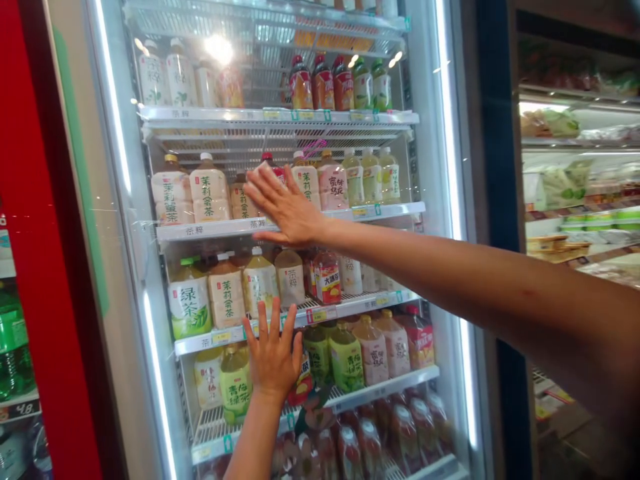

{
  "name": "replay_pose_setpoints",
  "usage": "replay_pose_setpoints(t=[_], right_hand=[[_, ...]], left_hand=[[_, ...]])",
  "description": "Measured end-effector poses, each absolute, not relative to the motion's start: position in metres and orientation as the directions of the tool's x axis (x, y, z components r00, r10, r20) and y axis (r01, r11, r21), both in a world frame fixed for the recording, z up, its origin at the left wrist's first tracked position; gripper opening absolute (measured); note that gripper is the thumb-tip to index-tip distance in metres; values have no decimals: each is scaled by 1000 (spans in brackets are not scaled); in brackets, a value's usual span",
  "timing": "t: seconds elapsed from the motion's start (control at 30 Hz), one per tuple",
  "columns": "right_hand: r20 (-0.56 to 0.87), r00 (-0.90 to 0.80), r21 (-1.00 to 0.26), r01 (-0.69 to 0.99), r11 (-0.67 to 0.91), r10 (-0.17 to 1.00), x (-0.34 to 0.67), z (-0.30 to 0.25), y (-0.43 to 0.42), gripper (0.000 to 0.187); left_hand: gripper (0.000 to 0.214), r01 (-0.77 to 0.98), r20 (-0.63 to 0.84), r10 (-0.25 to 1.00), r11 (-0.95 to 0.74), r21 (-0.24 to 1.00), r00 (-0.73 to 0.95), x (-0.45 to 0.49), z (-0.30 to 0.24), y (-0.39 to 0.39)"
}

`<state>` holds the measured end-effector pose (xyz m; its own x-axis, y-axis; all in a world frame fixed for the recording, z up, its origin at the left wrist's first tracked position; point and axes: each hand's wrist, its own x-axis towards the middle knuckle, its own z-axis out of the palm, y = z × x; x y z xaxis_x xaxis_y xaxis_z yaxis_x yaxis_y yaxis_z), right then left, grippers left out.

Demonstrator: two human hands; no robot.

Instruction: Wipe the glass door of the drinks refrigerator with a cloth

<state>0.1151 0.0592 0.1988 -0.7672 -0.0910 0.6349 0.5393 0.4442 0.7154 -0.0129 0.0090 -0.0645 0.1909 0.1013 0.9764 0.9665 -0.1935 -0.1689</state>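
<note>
My right hand [287, 207] reaches in from the right, laid flat with fingers stretched out toward the upper left. It is against or just before the glass door [273, 87] of a lit drinks cooler, over the middle shelves. A pale patch shows by its fingertips; I cannot tell whether it is a cloth or a bottle label behind. My left hand [275, 357] rises from the bottom, palm toward the glass, fingers spread and pointing up. Behind it stand a green-labelled tea bottle [235, 387] and a bottle with a green cap [189, 303].
Shelves [295, 117] of bottled drinks fill the cooler, with dark red bottles [350, 443] at the bottom. A bright light strip [453, 153] runs down each side. At left is a red panel [45, 220] beside green bottles [15, 340]; at right, shelves of packaged food [565, 183].
</note>
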Motion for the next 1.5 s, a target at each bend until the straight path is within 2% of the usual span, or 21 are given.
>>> replay_pose_setpoints(t=[0.07, 0.13, 0.17, 0.23, 0.33, 0.4, 0.5, 0.6, 0.67, 0.73, 0.83, 0.9, 1.0, 1.07, 1.1, 1.17, 1.23, 1.3, 1.37, 1.43, 1.5], right_hand=[[360, -913, 859, 244, 450, -192, 119, 173, 61, 89], [75, -970, 898, -35, 439, -231, 125, 159, 62, 84], [64, -974, 890, -44, 454, -219, 131, 161, 63, 82], [282, -945, 849, 165, 502, -165, 146, 181, 69, 82], [733, -677, 595, 587, 548, -71, 173, 201, 81, 82], [813, -579, 501, 647, 575, -57, 187, 172, 84, 88], [634, -769, 629, 452, 633, -80, 203, 76, 80, 104], [321, -940, 739, 171, 651, -118, 220, 5, 75, 89], [175, -977, 743, 49, 668, -124, 232, 7, 76, 78], [239, -968, 717, 125, 685, -73, 239, 36, 80, 79], [694, -718, 537, 571, 621, 60, 241, 59, 83, 97], [782, -622, 490, 647, 584, 33, 241, 35, 81, 100], [407, -903, 761, 253, 598, -137, 248, -28, 79, 79], [176, -965, 806, 27, 591, -197, 260, -47, 82, 72], [175, -966, 802, 28, 597, -190, 268, -43, 85, 74], [369, -923, 753, 227, 618, -112, 280, -16, 92, 87], [675, -738, 588, 536, 606, -3, 285, 14, 97, 98], [833, -550, 420, 688, 591, 48, 279, 21, 98, 104], [765, -644, 497, 602, 625, 13, 267, 0, 95, 99], [496, -863, 696, 329, 638, -97, 256, -36, 88, 83], [281, -945, 787, 127, 603, -168, 249, -63, 80, 70]], left_hand=[[61, 963, 978, 93, -211, -165, 188, -13, -65, 10], [58, 961, 978, 89, -224, -163, 187, -13, -66, 11], [58, 961, 978, 92, -225, -163, 188, -14, -66, 11], [61, 963, 977, 101, -211, -165, 190, -14, -65, 9], [66, 966, 971, 129, -187, -178, 204, -14, -63, 7], [69, 966, 968, 143, -183, -180, 208, -15, -63, 5], [72, 966, 964, 155, -180, -186, 215, -15, -62, 4], [74, 966, 963, 153, -170, -197, 224, -16, -62, 5], [75, 965, 963, 141, -164, -206, 230, -17, -62, 6], [76, 963, 962, 134, -164, -215, 238, -17, -61, 6], [77, 962, 962, 136, -172, -213, 237, -18, -61, 7], [77, 961, 962, 131, -175, -215, 239, -18, -60, 8], [77, 959, 962, 125, -181, -220, 244, -19, -60, 8], [77, 960, 962, 135, -180, -212, 238, -19, -61, 8], [77, 962, 962, 139, -175, -210, 235, -19, -61, 8], [77, 964, 963, 137, -164, -211, 234, -19, -61, 8], [77, 964, 961, 135, -154, -218, 239, -18, -62, 8], [78, 964, 960, 141, -148, -220, 241, -18, -62, 8], [78, 965, 960, 148, -148, -217, 239, -20, -62, 9], [77, 965, 960, 150, -154, -212, 235, -22, -63, 10], [73, 965, 961, 165, -180, -190, 220, -24, -64, 11]])
